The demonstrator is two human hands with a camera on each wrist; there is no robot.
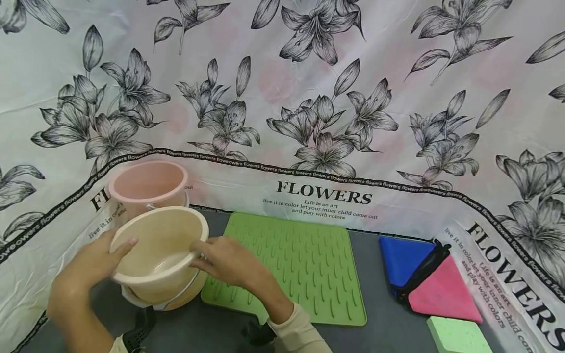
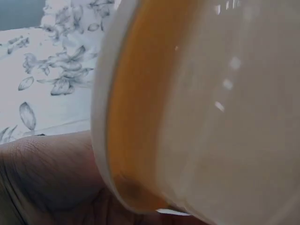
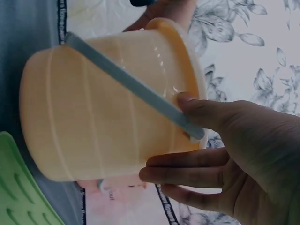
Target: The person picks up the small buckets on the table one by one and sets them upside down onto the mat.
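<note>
Floral cloth [image 1: 247,39]: fills the back of the head view, lettered FLOWERS along its lower border; the wrist views catch only patches of its print.
Grey table [image 1: 378,314]: lies under everything in the head view; a strip of it shows in the right wrist view.
Green mat [image 1: 304,274]: flat, ridged, right of the buckets; the right wrist view gives one corner.
Cream bucket [image 1: 150,233]: left part of the table, in front of the pink bucket; the head view looks down inside it; the right wrist view shows its ringed outer wall, the left wrist view an orange band under the rim.
Pink bucket [image 1: 150,181]: partly hidden behind the cream one.
Blue-and-pink pouch [image 1: 441,289]: far right, black-edged; seen from the head alone.
Left hand [image 1: 94,257]: grips the cream rim, thumb over the inside.
Right hand [image 1: 231,260]: at the opposite rim; its wrist view shows nearly straight fingers, spread wide from the thumb.
Light-green block [image 1: 459,336]: near the pouch; head view only.
Grey handle [image 3: 126,84]: slants across the cream wall; its end lies by the right thumb.
</note>
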